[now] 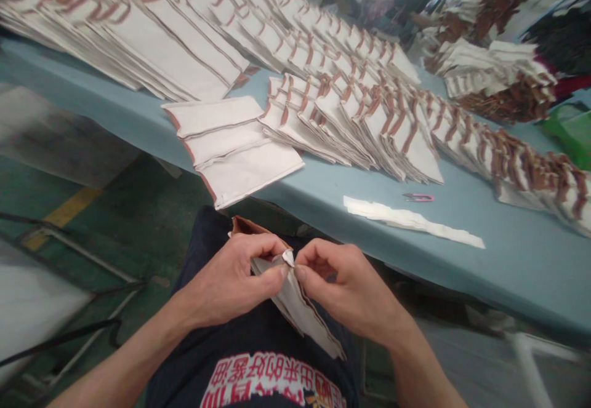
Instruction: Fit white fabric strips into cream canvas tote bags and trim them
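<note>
A white fabric piece with brown edging [300,309] hangs over my lap, pinched near its top corner. My left hand [240,272] is closed on it from the left, thumb and index finger at the corner. From the right, my right hand [335,282] pinches the same corner, fingertips nearly touching those of the left. A small white tip of cloth shows between the two pinches. Just beyond my hands, a flat white piece with brown edging [235,143] lies at the table's near edge, partly overhanging it.
The blue-covered table [508,260] carries long overlapping rows of white and brown pieces [351,112]. Pink-handled thread snips [419,197] and a white strip [410,218] lie near its front edge. A tangled cloth pile [498,79] sits back right; a metal frame [92,285] stands lower left.
</note>
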